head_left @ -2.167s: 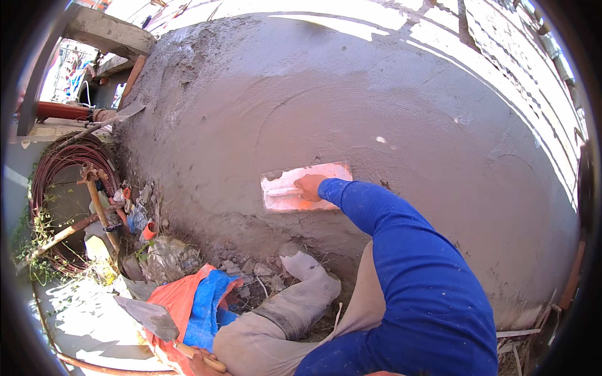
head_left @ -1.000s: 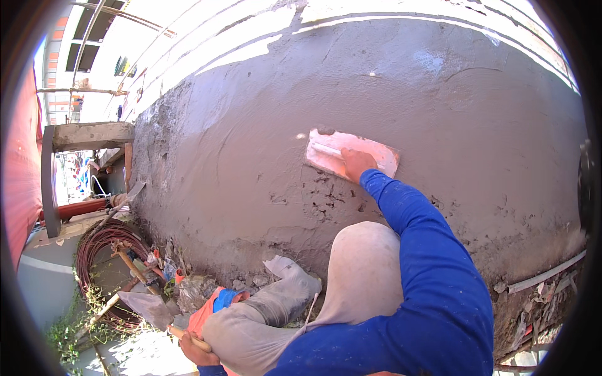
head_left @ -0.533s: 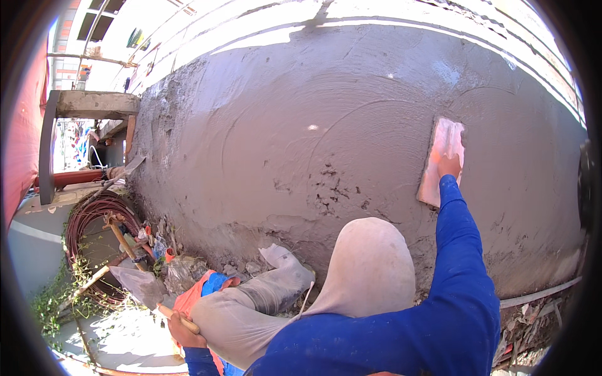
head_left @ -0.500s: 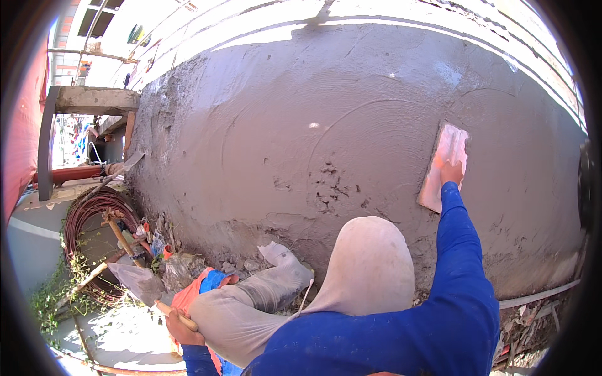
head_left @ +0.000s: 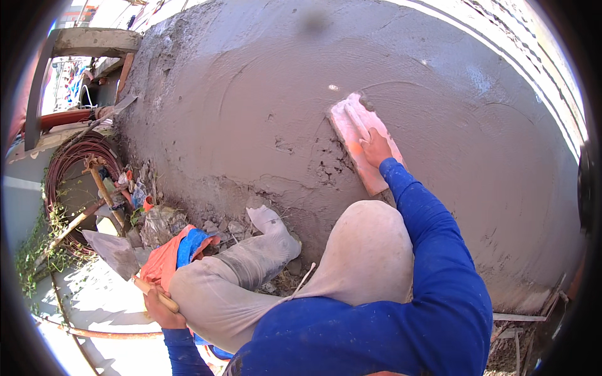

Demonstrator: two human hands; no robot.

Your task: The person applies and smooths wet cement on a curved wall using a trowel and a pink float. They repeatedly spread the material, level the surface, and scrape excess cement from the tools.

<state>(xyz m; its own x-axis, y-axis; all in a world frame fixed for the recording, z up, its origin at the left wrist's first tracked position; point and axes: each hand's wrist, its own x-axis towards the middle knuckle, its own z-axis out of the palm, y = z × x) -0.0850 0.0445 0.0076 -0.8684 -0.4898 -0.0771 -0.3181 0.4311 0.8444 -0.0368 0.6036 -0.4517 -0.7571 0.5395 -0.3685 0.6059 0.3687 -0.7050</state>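
My right hand (head_left: 376, 149) grips the handle of a flat pinkish rectangular float (head_left: 345, 130), which lies slanted on a wet grey plastered wall (head_left: 238, 125) with curved sweep marks. Some mortar clings to the float's upper edge, and rough pitted patches show just left of it. Low at the left, beside my bent knee, my left hand (head_left: 162, 308) is closed round the wooden handle of a grey trowel (head_left: 108, 252), its blade raised and pointing up-left. An orange and blue sheet (head_left: 168, 254) sits next to that blade.
Coiled reddish cable (head_left: 66, 169), wooden poles (head_left: 78, 219), plants (head_left: 31, 263) and rubble (head_left: 160, 222) crowd the left side. Above them are a concrete frame (head_left: 94, 42) and a red pipe (head_left: 63, 120). A thin strip (head_left: 517, 318) runs along the lower right.
Since half a second ago the float in my right hand has moved left and turned, its top now leaning left. My view has shifted a little. My left hand keeps hold of the trowel.
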